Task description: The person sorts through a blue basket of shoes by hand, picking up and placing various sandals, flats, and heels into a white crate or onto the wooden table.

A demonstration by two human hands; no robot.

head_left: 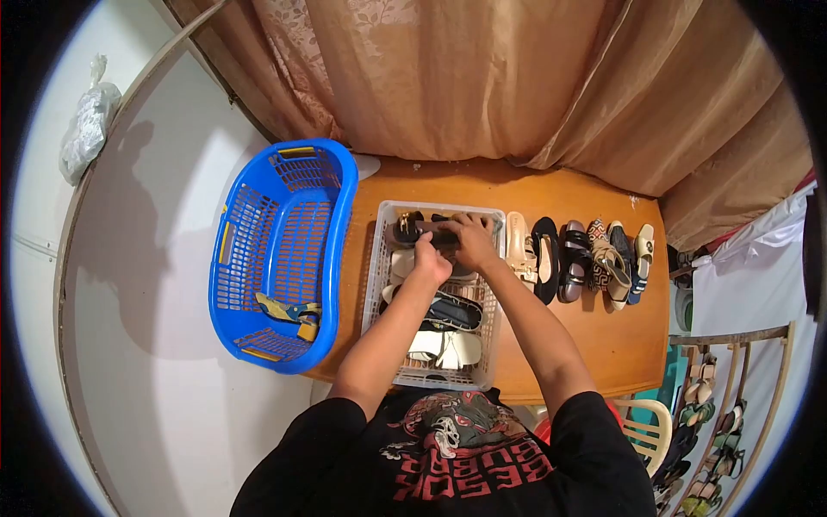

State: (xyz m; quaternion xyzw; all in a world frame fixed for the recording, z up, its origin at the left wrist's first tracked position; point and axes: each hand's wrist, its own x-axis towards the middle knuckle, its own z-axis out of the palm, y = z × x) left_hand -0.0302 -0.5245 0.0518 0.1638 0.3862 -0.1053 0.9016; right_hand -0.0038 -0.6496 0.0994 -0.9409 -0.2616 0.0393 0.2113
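Observation:
My left hand (432, 259) and my right hand (472, 241) are close together over the far end of a white plastic basket (494, 345). Both are closed on a dark brown sandal (438, 227), which they partly cover. At its left, a dark sandal with a gold-coloured buckle (407, 227) lies in the basket. Nearer me in the same basket are a dark navy shoe (457, 312) and a pair of white sandals (457, 349). Some footwear beneath my forearms is hidden.
A blue basket (343, 250) stands at the left, with a yellow-and-blue sandal (289, 308) inside. Along the right of the wooden table (577, 353) several shoes and sandals stand in a row, including a black flat (545, 258). A shoe rack (732, 405) and a chair (650, 431) are at lower right.

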